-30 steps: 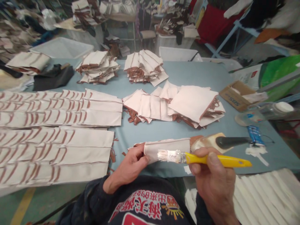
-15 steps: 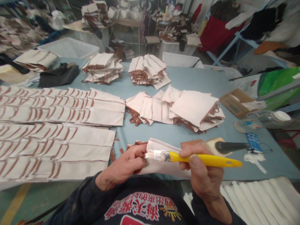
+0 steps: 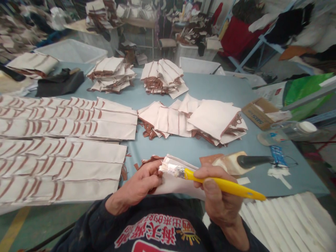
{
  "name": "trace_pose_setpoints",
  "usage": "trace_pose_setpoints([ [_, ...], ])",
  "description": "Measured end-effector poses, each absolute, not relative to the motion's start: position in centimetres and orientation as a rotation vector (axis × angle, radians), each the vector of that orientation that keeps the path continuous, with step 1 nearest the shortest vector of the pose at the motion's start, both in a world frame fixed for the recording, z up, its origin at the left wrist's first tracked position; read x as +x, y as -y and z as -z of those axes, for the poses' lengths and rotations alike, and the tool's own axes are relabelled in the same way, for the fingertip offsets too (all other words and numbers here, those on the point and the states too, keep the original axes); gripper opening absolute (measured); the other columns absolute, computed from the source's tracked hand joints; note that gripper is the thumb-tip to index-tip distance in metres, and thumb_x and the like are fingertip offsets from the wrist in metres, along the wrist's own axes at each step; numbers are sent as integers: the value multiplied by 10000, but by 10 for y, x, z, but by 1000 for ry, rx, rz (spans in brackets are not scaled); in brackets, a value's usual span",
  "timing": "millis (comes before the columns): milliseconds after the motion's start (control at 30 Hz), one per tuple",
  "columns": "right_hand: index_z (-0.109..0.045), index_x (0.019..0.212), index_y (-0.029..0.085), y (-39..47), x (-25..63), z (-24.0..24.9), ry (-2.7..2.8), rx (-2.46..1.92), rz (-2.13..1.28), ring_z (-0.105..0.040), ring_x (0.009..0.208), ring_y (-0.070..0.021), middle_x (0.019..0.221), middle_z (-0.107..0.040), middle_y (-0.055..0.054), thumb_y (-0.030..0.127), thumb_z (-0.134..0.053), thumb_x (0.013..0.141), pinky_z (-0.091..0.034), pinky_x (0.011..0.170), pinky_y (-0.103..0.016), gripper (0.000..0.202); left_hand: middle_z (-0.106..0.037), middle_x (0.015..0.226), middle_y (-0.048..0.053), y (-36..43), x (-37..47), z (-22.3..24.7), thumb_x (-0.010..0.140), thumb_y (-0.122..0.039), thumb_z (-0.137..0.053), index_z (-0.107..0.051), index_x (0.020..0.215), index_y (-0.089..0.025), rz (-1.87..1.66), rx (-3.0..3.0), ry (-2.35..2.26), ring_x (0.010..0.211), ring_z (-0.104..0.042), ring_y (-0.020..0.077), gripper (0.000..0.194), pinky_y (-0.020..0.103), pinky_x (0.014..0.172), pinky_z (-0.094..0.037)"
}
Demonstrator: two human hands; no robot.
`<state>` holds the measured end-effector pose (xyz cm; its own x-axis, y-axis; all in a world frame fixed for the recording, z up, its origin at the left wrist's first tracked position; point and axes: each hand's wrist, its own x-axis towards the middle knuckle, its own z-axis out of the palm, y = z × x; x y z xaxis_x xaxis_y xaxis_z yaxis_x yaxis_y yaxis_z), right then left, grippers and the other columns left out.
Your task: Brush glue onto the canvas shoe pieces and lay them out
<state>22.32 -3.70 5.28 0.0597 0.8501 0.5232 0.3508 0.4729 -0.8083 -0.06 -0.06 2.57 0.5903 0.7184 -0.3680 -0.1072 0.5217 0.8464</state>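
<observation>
My right hand [image 3: 219, 190] grips a yellow-handled paintbrush [image 3: 223, 184]. Its bristles look caked in white and point left, close to my left fingertips. My left hand [image 3: 140, 182] is closed on the left end of a pale leather piece [image 3: 178, 187] with brown edges, held near the front of the table. Part of that piece is hidden behind my fingers and the brush. Just beyond my right hand lies a pale block-like container [image 3: 231, 162], with a black handle [image 3: 254, 161] sticking out to the right.
Overlapping rows of pale, brown-edged pieces [image 3: 99, 150] cover the table's left side. Loose piles [image 3: 215, 119] and stacks [image 3: 162, 75] stand farther back. At right are a cardboard box [image 3: 256, 117], a clear jar [image 3: 296, 129] and white rolled strips [image 3: 286, 220] beside the table.
The brush has shifted slightly left, and its handle end now tilts lower toward me. My left hand keeps its hold on the leather piece. The whole view has moved slightly.
</observation>
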Motion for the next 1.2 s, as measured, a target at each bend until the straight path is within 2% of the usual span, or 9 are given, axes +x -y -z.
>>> trace_pose_setpoints([
  [100,-736,990,257,31,226,-48,1584,-1146,-351,-652,614,-164,701,-683,23,324,-581,1095,-552,659,-318,199,-491,746,-44,1,1,-25,761,-231,-641,-749,1123,-132,-552,906,-777,584,-365,84,390,208,492,-232],
  [300,-719,1002,253,28,225,-51,1598,-1085,-291,-687,622,-170,754,-727,2,346,-569,1104,-539,588,-299,204,-458,681,-68,1,4,-28,721,-248,-646,-747,1127,-128,-564,844,-795,536,-306,72,435,210,460,-197],
  [467,-722,1064,265,27,228,-57,1796,-1004,-156,-742,647,-176,796,-780,-1,297,-559,1109,-588,609,-290,172,-441,663,-70,2,1,-25,724,-255,-662,-751,1137,-136,-568,836,-809,523,-281,71,439,209,450,-184],
  [700,-744,1077,283,44,233,-55,1718,-1118,-90,-757,683,-215,811,-780,-22,384,-586,1100,-616,628,-340,190,-453,699,-53,2,2,-25,716,-258,-665,-762,1136,-144,-578,806,-823,553,-300,77,446,213,470,-175],
  [800,-728,1108,284,45,228,-56,1829,-1087,-76,-762,670,-205,799,-782,-9,346,-564,1101,-628,610,-327,175,-441,687,-58,0,3,-26,719,-246,-660,-769,1136,-149,-589,824,-818,553,-275,81,441,217,473,-176],
  [933,-704,1097,270,39,231,-57,1888,-1120,-15,-776,698,-192,818,-790,-12,289,-542,1105,-630,619,-303,163,-499,719,-40,-4,4,-27,734,-253,-635,-777,1099,-147,-627,889,-824,578,-325,93,405,223,513,-248],
  [1000,-704,1093,259,41,237,-57,1890,-1158,-7,-774,699,-191,832,-791,-19,288,-557,1102,-627,625,-300,151,-571,768,-10,-5,4,-27,751,-239,-604,-780,1046,-149,-670,1021,-852,629,-416,120,355,240,570,-350],
  [1100,-727,1096,259,53,242,-58,1856,-1196,-15,-762,694,-201,845,-791,-24,312,-581,1094,-616,613,-317,155,-660,820,32,-4,4,-21,829,-179,-535,-754,931,-170,-756,1403,-943,745,-560,181,241,300,713,-477],
  [1200,-768,1072,268,69,239,-59,1659,-1277,-41,-750,753,-220,856,-780,-24,373,-637,1075,-614,678,-348,168,-657,738,28,0,2,-7,895,-85,-494,-656,807,-209,-927,1859,-938,723,-604,193,221,318,728,-499],
])
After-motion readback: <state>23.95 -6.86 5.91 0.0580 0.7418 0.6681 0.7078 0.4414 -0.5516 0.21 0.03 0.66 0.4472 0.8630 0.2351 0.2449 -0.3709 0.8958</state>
